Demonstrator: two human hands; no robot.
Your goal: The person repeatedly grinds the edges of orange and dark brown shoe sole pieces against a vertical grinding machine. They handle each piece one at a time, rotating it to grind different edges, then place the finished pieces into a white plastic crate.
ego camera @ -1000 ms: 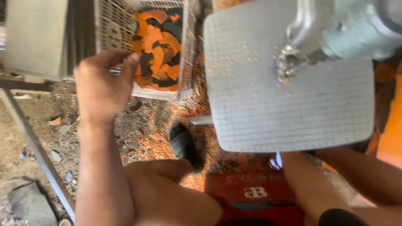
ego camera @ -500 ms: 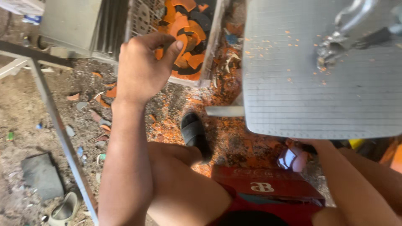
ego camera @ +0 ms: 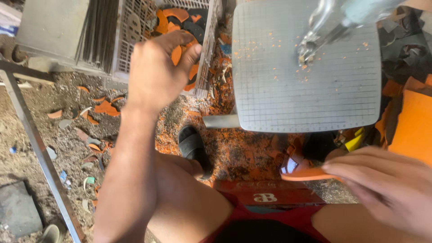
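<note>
My left hand (ego camera: pixel 155 74) is raised over the near edge of a white plastic crate (ego camera: pixel 135 27) full of orange and black rubber cut-outs (ego camera: pixel 180 27). Its fingers are curled; I cannot tell if they hold a piece. My right hand (ego camera: pixel 382 186) is low at the right, pinching a flat orange rubber piece (ego camera: pixel 306 173) by its edge. The piece sits below the front edge of a grey gridded machine table (ego camera: pixel 310 85). A metal tool head (ego camera: pixel 315 40) hangs over that table.
Orange and black scraps litter the dirt floor (ego camera: pixel 94 112). A black sandal (ego camera: pixel 193 146) is on my foot by my bare knee. A grey metal frame bar (ego camera: pixel 36 144) runs down the left. Orange sheets (ego camera: pixel 411 121) and black offcuts lie at the right.
My left hand has stayed up at the crate's edge while the view shifted. My right hand has come into view from the lower right with the orange piece in its fingers.
</note>
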